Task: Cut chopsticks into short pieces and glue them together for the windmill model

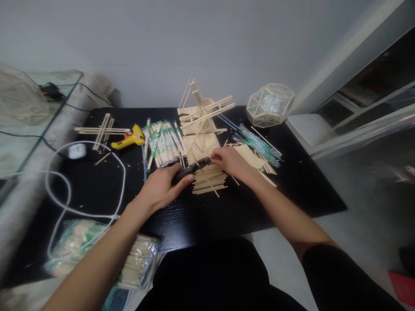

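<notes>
Gripping: left hand [162,186] closed around dark tool [184,172] above the stick pile [210,181], working end blurred | right hand [228,159] at tool tip, its hold cannot be told | sleeved sticks [164,140] left of pile | bagged sticks [139,261] near-left of pile, partly hidden by left forearm [106,246] | black tabletop [194,220], near edge in front of pile

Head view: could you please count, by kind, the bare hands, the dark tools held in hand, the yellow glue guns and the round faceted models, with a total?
Bare hands: 2 (left hand, right hand)
Dark tool held in hand: 1
Yellow glue gun: 1
Round faceted models: 2 (right model, blurred far-left model)
Total: 6
</notes>
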`<action>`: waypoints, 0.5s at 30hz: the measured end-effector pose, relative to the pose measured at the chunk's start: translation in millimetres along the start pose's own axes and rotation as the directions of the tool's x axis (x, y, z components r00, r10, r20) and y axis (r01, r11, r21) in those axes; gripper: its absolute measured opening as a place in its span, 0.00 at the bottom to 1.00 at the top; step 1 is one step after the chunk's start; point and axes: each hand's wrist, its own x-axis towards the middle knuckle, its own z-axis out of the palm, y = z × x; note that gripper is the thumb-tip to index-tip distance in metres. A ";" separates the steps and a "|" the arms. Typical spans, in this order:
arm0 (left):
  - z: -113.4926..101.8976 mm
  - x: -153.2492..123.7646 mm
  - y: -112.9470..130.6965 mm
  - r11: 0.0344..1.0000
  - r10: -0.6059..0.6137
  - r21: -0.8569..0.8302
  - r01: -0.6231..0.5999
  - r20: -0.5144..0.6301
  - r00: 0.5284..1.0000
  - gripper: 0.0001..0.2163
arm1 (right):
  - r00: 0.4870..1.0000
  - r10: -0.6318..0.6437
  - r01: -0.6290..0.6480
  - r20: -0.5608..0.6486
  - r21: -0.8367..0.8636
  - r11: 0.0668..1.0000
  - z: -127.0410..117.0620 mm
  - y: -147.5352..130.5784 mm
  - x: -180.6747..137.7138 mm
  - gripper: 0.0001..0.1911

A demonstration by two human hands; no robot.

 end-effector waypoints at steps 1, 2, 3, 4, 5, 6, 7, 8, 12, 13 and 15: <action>-0.5 -0.7 0.4 1.000 0.009 -0.004 -0.009 0.014 1.000 0.21 | 1.000 -0.011 0.011 0.005 -0.027 1.000 3.9 0.4 3.7 0.07; -0.9 -1.2 0.9 1.000 0.015 -0.008 -0.015 0.025 1.000 0.21 | 1.000 -0.021 0.021 0.009 -0.044 0.999 7.5 1.4 6.8 0.08; -1.1 -1.4 1.5 1.000 0.021 -0.014 -0.020 0.036 0.999 0.21 | 1.000 -0.027 0.027 0.010 -0.053 0.998 10.6 2.7 9.0 0.09; -1.1 -1.3 2.0 1.000 0.025 -0.019 -0.024 0.043 0.999 0.22 | 1.000 -0.030 0.030 0.010 -0.058 0.998 13.1 4.1 10.6 0.10; -0.8 -1.0 2.5 0.999 0.027 -0.018 -0.027 0.046 0.999 0.22 | 0.999 -0.033 0.034 0.009 -0.065 0.997 14.8 5.2 11.3 0.10; -0.3 -0.7 2.8 1.000 0.029 -0.011 -0.028 0.044 0.999 0.22 | 0.999 -0.038 0.038 0.006 -0.072 0.997 15.5 5.8 11.3 0.10; 0.2 -0.3 3.1 1.000 0.028 0.002 -0.028 0.042 0.999 0.22 | 0.999 -0.043 0.043 0.002 -0.084 0.996 15.2 5.4 10.4 0.10; 0.8 0.0 3.3 1.000 0.025 0.017 -0.026 0.042 0.999 0.22 | 0.999 -0.051 0.050 -0.008 -0.089 0.995 13.9 4.0 8.7 0.10; 1.9 0.0 4.5 0.999 0.011 0.042 -0.014 0.068 0.998 0.23 | 0.995 -0.003 0.022 -0.101 0.184 0.983 1.2 -13.7 -6.7 0.08; 2.0 -0.3 4.9 0.999 0.009 0.042 -0.012 0.078 0.997 0.23 | 0.997 0.049 -0.022 -0.067 0.347 0.938 -3.2 -20.2 -11.9 0.11; 2.7 -0.8 5.6 0.999 0.008 0.041 -0.012 0.097 0.995 0.24 | 0.985 0.108 -0.170 0.134 0.652 0.739 -11.8 -32.9 -22.3 0.18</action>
